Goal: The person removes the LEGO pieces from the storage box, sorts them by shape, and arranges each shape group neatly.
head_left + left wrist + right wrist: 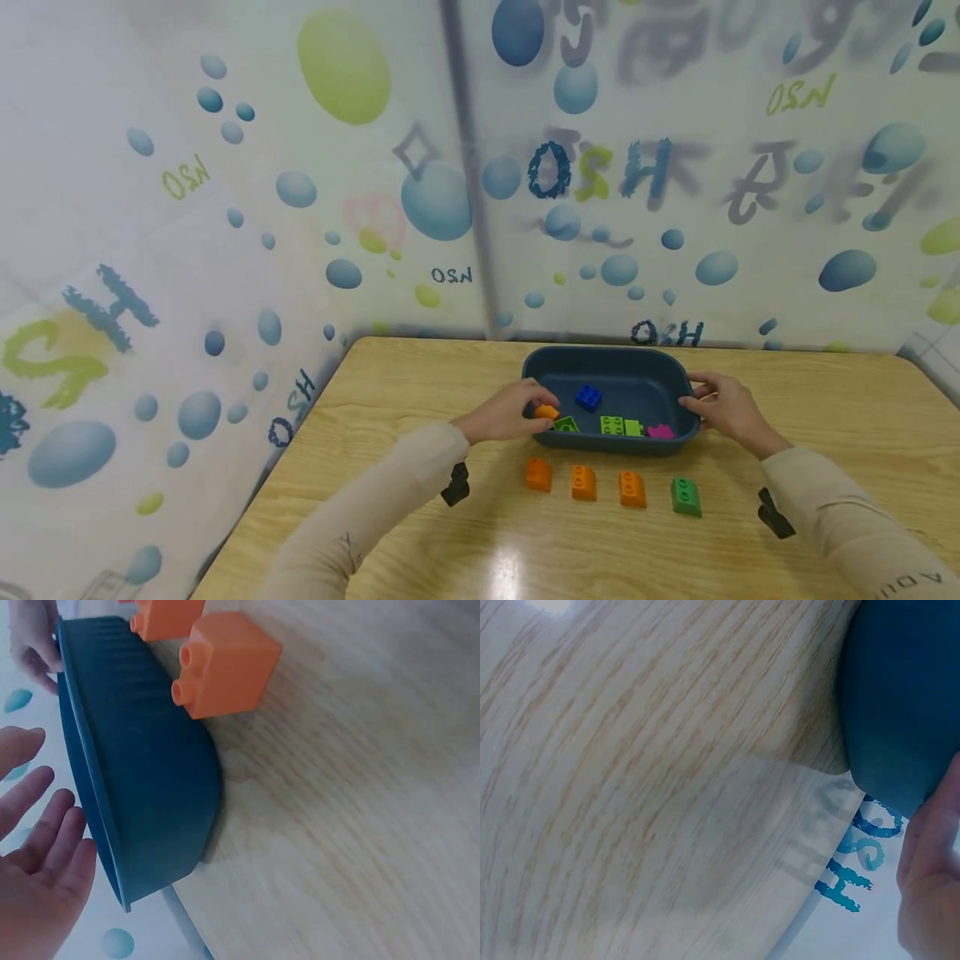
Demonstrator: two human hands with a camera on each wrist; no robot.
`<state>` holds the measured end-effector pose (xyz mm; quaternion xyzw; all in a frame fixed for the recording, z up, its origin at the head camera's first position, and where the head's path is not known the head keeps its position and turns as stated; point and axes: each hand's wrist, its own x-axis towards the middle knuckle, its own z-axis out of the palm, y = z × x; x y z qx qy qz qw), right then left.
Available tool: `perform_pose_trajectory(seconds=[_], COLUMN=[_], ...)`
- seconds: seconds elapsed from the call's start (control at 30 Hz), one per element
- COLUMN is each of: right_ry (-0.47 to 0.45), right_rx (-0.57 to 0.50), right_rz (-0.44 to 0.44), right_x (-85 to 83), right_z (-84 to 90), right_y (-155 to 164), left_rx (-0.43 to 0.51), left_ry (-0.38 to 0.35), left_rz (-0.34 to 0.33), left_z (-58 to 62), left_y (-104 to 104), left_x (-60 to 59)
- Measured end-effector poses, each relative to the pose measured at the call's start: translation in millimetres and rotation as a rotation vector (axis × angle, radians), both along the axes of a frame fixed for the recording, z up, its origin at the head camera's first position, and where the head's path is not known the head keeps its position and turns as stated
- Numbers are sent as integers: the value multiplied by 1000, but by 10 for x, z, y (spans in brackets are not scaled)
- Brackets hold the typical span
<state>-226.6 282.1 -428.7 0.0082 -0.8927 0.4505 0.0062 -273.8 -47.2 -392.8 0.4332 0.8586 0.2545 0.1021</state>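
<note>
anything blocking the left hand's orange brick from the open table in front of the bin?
The left hand holds the orange brick just inside the bin's left end, so the dark blue bin's near wall lies between. Beyond it stand three orange bricks and a green one.

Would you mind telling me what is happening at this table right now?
A person sits at a wooden table with a dark blue tub of toy bricks. Their left hand pinches an orange brick at the tub's left rim; their right hand holds the right rim. Three orange bricks and a green brick stand in a row in front.
</note>
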Motion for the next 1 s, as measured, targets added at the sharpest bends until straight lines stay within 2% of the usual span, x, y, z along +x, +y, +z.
perform_pose_trajectory(seconds=[0.2,0.43,0.77,1.0], right_ry=[-9,-27,-3,-3], right_rx=[2,1,4,12], right_rz=[0,-10,-9,-12], right_x=[-13,-12,-32,-22], right_z=[7,3,24,-17], right_y=[-12,-7,5,10], left_rx=[-22,-92,-277,-292], left_ry=[-29,-16,73,75], left_rz=[45,69,88,79], left_z=[-24,-78,-121,-145], left_y=[134,250,411,464], left_x=[-136,-244,-278,-253])
